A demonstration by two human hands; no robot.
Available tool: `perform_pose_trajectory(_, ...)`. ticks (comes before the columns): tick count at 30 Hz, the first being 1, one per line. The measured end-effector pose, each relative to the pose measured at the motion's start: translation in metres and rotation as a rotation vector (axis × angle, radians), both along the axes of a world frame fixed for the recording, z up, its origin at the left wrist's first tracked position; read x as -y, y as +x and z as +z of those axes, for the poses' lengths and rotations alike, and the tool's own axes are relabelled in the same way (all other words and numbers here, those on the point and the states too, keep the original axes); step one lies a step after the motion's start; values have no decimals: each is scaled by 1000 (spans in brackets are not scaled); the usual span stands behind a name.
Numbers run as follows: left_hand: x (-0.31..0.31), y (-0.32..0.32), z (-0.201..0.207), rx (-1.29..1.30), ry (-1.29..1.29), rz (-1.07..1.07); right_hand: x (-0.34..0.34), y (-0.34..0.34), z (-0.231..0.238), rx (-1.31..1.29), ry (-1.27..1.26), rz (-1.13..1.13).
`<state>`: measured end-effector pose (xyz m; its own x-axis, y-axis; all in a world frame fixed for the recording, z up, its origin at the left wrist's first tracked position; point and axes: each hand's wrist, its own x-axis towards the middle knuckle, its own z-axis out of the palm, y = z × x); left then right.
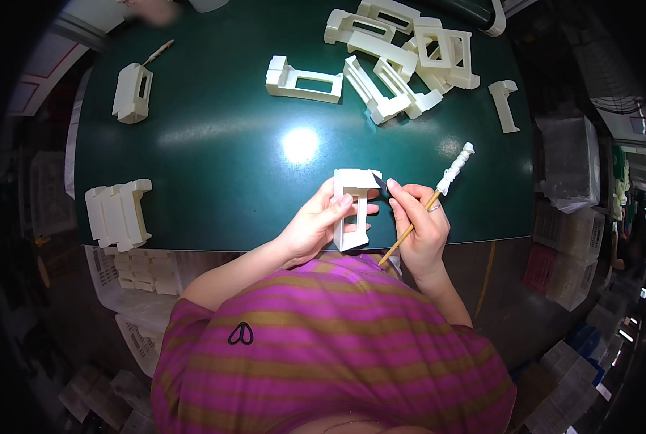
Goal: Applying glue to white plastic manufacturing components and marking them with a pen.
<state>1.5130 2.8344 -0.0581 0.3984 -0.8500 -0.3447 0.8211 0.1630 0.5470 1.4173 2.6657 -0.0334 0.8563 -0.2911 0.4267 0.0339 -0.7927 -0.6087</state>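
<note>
My left hand [321, 219] is closed round a cream-white plastic frame part [349, 235] with a long window in it, held upright at the table's near edge. Between the thumb and fingers of my right hand [423, 230] is a small dark blade [378, 181], its tip at the part's upper right corner. The same hand also carries a thin wooden stick [410, 230] slanting through the fingers. White material is wrapped round the stick's far end [456, 169].
Similar white parts lie in a pile [381, 54] at the back right of the green table [214, 166]. A single part [502, 106] lies at the right. Several stand in a row [119, 215] at the left edge, above a clear crate [113, 282]. Another part [132, 94] lies far left beside a stick.
</note>
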Motion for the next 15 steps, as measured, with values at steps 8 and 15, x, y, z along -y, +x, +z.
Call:
perform_pose_trajectory(8, 1, -1, -3, 16, 6, 5, -1, -1, 4, -28, 1, -27)
perform_pose_trajectory(15, 1, -2, -6, 13, 8, 8, 5, -3, -2, -50, 23, -47)
